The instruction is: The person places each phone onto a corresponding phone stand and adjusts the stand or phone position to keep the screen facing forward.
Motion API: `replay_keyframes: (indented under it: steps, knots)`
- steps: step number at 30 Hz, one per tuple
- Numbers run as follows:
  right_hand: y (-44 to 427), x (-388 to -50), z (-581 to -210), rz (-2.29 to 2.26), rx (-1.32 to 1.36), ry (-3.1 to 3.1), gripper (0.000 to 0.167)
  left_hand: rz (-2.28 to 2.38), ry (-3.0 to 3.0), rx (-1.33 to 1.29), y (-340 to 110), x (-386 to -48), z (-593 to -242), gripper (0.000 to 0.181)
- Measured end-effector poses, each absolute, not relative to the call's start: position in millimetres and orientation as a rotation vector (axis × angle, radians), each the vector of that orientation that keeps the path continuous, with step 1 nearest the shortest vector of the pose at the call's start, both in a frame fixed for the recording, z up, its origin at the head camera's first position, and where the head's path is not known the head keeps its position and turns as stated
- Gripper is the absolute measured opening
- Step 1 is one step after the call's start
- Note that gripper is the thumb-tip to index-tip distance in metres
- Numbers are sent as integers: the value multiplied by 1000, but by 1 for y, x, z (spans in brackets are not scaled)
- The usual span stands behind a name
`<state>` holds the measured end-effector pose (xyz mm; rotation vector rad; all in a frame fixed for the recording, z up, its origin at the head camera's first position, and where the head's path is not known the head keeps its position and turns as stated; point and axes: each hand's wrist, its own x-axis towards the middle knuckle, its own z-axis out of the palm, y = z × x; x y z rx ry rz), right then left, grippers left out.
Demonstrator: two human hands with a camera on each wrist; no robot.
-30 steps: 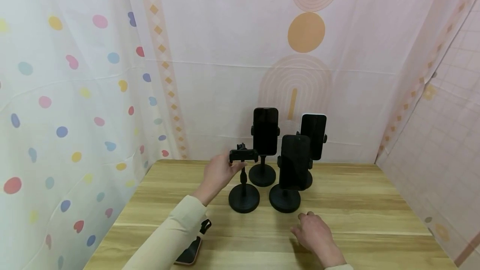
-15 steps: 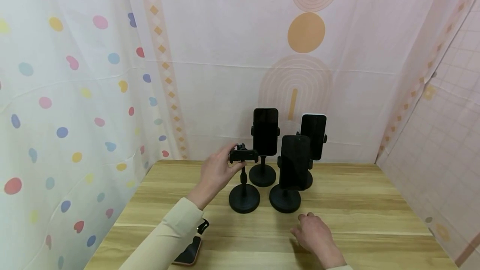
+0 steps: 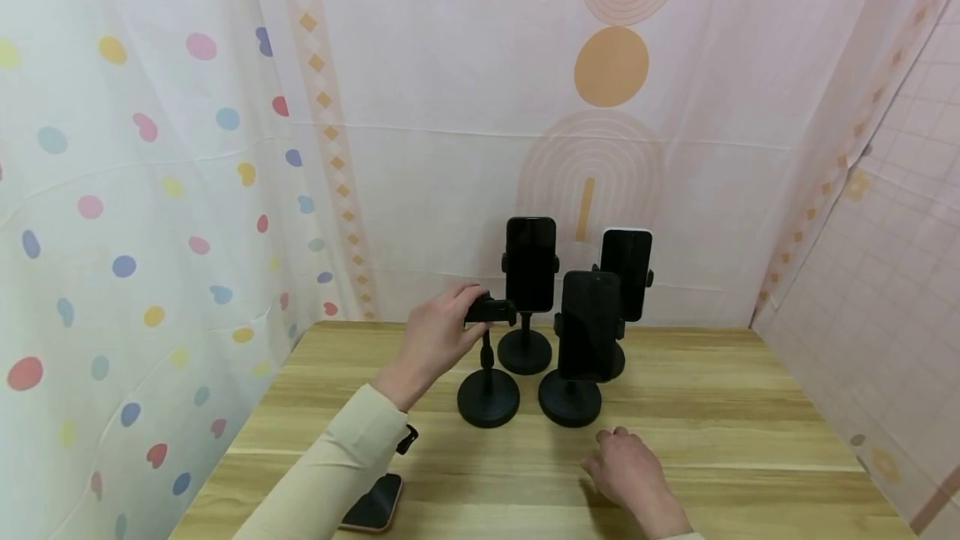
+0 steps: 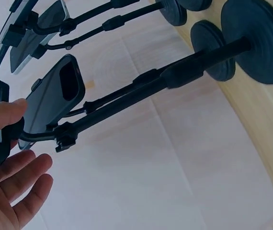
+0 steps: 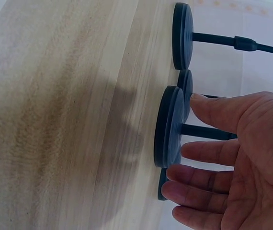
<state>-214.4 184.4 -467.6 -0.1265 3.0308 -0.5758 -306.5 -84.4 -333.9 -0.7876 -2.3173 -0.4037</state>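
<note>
My left hand grips the clamp head of a black phone stand, thumb below and fingers over its top. That stand's round base rests on the table, and its clamp carries no phone. In the left wrist view, the thumb and index finger pinch the clamp while the other fingers stay off it. Over the table at front right, my right hand hovers with relaxed fingers, holding nothing. Nearest to it is a stand bearing an upright black phone.
Behind stand two more phone stands, one with a black phone, one with a white-edged phone. Another phone lies on the wooden table, partly hidden by my left sleeve. A small black object shows beside the sleeve. Patterned curtains surround the table.
My left fingers have moved up over the clamp's top and closed round its left end, and the clamp has turned slightly. The left forearm has shifted a little left. My right hand stays put.
</note>
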Motion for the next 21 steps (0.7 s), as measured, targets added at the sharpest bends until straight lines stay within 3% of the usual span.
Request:
replay_keyframes:
  steps: [10, 21]
  knots:
    - [183, -213, -468, -544, -132, 3048, 38, -223, -2412, -823, -81, -309, -320, 55]
    - [183, -214, -471, -553, -142, 3055, 37, -4, -2435, -808, -68, -307, -316, 46]
